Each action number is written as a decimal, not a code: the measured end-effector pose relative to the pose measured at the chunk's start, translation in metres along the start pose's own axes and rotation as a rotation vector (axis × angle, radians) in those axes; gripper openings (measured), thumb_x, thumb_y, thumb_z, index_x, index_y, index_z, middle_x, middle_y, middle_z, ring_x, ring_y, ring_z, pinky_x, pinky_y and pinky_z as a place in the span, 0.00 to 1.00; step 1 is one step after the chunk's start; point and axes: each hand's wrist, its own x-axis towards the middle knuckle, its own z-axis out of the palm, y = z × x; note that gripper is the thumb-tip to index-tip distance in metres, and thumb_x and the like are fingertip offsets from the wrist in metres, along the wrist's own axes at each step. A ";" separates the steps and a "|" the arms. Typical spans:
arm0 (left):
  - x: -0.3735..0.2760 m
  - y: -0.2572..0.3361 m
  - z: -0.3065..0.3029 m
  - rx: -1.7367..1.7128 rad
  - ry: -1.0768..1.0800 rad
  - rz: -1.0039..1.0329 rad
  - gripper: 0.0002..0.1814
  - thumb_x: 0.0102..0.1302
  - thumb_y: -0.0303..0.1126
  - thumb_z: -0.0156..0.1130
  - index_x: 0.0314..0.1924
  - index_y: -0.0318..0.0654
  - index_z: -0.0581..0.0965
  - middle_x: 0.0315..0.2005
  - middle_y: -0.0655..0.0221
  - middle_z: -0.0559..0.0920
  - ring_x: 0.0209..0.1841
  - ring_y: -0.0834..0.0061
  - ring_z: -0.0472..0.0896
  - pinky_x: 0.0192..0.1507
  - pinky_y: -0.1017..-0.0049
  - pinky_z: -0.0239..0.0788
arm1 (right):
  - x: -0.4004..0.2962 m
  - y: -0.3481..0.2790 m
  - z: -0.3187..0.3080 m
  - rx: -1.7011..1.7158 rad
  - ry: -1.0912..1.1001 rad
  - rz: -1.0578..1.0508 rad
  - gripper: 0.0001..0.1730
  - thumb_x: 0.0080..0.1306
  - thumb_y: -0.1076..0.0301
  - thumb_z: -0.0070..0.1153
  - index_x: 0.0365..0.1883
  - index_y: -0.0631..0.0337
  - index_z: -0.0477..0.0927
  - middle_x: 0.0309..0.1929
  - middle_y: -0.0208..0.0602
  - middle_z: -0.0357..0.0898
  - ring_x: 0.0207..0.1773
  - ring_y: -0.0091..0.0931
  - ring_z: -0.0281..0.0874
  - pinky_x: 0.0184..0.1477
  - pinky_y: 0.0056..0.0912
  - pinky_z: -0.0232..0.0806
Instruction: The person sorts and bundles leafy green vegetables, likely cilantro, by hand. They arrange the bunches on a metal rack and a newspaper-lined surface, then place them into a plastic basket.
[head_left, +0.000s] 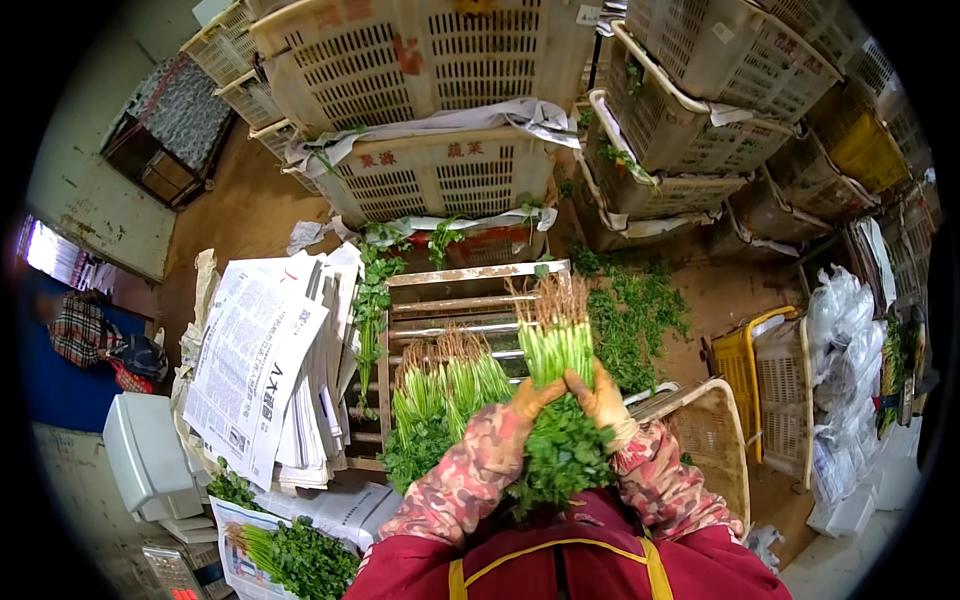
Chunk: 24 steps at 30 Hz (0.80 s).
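Note:
My left hand (538, 397) and my right hand (596, 397), both in yellowish work gloves, close around a bunch of leafy green herbs (556, 345), one on each side of its stems. The brown roots point away from me and the leaves hang towards my apron. Left of it, more bunches with roots (450, 382) lie on a rusty metal rack (480, 304). A stack of newspapers (255, 367) stands left of the rack. At the lower left another rooted bunch (300, 551) lies on newspaper.
Stacked plastic crates (442, 176) stand ahead and more crates (697, 127) at the right. Loose greens (637, 322) cover part of the floor. An empty crate (705, 427) is by my right side, plastic bags (847, 375) beyond. A person in plaid (79, 328) is far left.

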 end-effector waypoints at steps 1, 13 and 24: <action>-0.007 -0.003 -0.007 -0.043 0.052 -0.091 0.38 0.67 0.42 0.62 0.67 0.27 0.58 0.61 0.52 0.73 0.66 0.61 0.68 0.69 0.61 0.57 | -0.005 -0.001 0.003 0.009 -0.028 -0.012 0.62 0.59 0.22 0.44 0.70 0.72 0.53 0.63 0.60 0.67 0.67 0.45 0.66 0.67 0.40 0.59; -0.109 -0.028 0.003 -0.165 -0.169 -0.227 0.44 0.57 0.41 0.71 0.68 0.37 0.59 0.59 0.60 0.74 0.60 0.66 0.74 0.64 0.66 0.65 | 0.000 -0.040 0.008 0.720 -0.484 0.160 0.43 0.55 0.63 0.72 0.64 0.66 0.63 0.51 0.38 0.79 0.50 0.27 0.79 0.54 0.31 0.73; -0.174 -0.040 -0.001 -0.417 0.014 -0.068 0.40 0.61 0.41 0.69 0.67 0.32 0.60 0.56 0.58 0.76 0.57 0.66 0.77 0.59 0.67 0.69 | -0.034 -0.096 0.069 0.483 -0.412 0.020 0.20 0.60 0.74 0.65 0.51 0.64 0.78 0.46 0.32 0.82 0.44 0.23 0.79 0.49 0.28 0.72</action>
